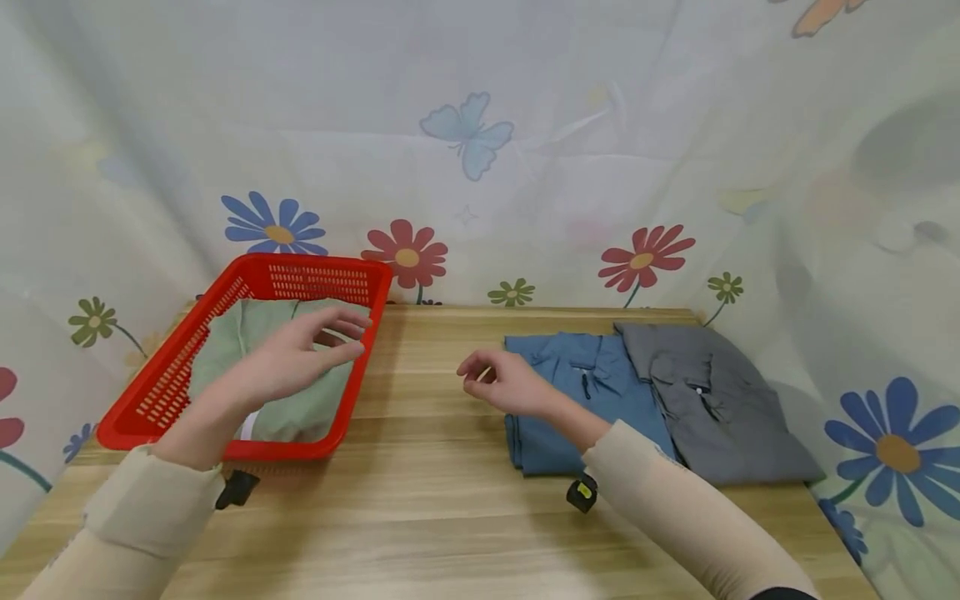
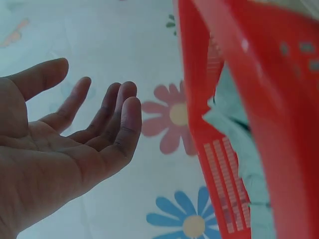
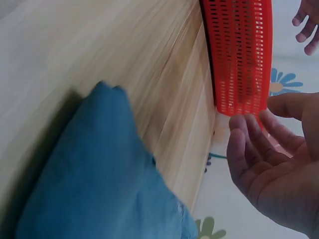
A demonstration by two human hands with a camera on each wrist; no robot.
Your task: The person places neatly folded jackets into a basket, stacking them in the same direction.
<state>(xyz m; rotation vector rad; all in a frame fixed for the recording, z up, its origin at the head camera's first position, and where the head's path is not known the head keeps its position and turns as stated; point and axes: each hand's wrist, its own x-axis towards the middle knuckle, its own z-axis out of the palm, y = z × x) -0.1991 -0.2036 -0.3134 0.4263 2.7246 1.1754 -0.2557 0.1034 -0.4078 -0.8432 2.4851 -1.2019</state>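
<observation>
My left hand (image 1: 303, 354) is raised over the right side of a red plastic basket (image 1: 367, 350), its fingers loosely bent and nothing in them. Inside the basket lies a folded pale green garment (image 1: 315, 408). In the left wrist view the left palm (image 2: 75, 149) faces up beside the basket wall. My right hand (image 1: 506, 379) hovers at the left edge of a folded blue garment (image 1: 555, 442), fingers relaxed and holding nothing. Against the blue one, slightly overlapping it, lies a folded grey garment (image 1: 735, 400) with a small opening at its collar.
Everything stands on a wooden table (image 1: 427, 500). Bare wood separates the basket from the blue garment. A white cloth backdrop (image 1: 555, 200) printed with flowers and butterflies rises behind the table and on both sides.
</observation>
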